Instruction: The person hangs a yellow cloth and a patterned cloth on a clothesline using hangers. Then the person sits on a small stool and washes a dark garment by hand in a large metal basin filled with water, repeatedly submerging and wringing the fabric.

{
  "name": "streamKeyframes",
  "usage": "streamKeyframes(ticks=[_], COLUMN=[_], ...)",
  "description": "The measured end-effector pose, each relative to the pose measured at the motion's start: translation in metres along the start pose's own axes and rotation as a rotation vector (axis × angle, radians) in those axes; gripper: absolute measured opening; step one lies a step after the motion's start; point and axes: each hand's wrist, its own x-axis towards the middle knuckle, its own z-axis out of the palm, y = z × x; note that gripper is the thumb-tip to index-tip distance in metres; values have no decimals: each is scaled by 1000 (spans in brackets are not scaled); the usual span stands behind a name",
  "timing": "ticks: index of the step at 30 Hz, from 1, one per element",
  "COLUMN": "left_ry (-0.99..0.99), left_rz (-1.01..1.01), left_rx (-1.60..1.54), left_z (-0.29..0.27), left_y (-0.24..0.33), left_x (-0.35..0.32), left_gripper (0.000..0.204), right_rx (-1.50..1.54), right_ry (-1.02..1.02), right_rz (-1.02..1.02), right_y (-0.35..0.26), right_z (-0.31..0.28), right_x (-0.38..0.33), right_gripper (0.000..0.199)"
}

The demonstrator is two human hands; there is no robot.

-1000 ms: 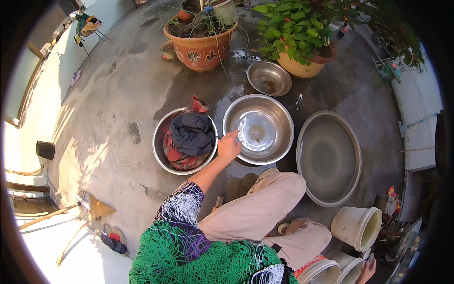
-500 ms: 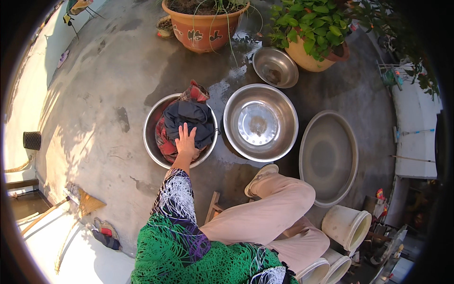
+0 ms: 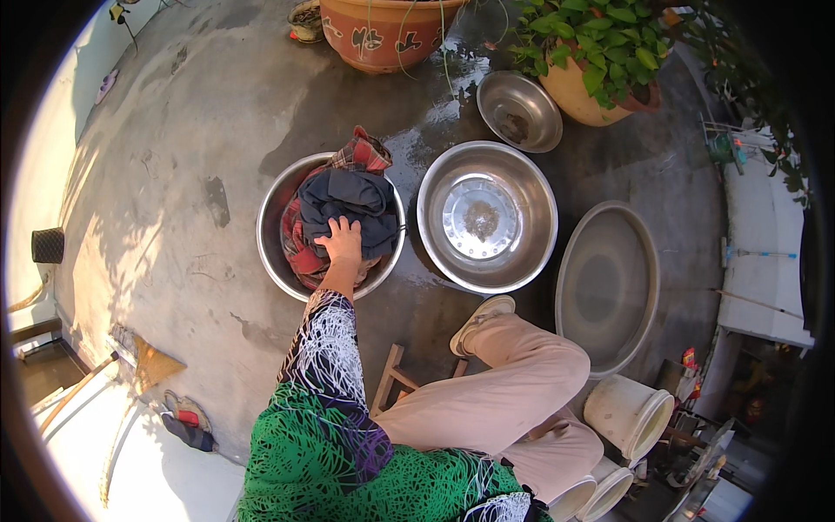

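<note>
From here I see the left hand point(image 3: 344, 244) resting on a crumpled, soft dark cloth point(image 3: 348, 193), its fingers loosely spread, gripping nothing I can make out. That cloth lies heaped over red plaid fabric point(image 3: 297, 248) in a round, shiny metal basin point(image 3: 264, 228) on the smooth grey concrete floor point(image 3: 217, 152). The right hand's state I can't tell.

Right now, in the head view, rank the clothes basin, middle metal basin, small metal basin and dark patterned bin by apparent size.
Largest: clothes basin and middle metal basin, too alike to rank.
Then: small metal basin.
Smallest: dark patterned bin.
</note>
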Motion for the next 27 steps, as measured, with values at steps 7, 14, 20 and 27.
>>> streamKeyframes(ticks=[7, 14, 20, 27], left_ry=[181, 332, 4, -11], left_rz=[182, 275, 107, 299], left_rx=[-242, -671, -1578, -2244], left_z=[16, 24, -57, -181], left_y=[-27, -64, -22, -43], left_x=[-25, -77, -80, -106], left_gripper=[29, 36, 37, 36], right_rx=[78, 67, 591, 871], right_ry=[-5, 4, -78, -161], right_rz=[-135, -322, -24, -137], right_y=[30, -13, 69, 55], right_z=[26, 53, 110, 153], right_x=[45, 82, 37, 107], right_gripper=[46, 45, 47, 45])
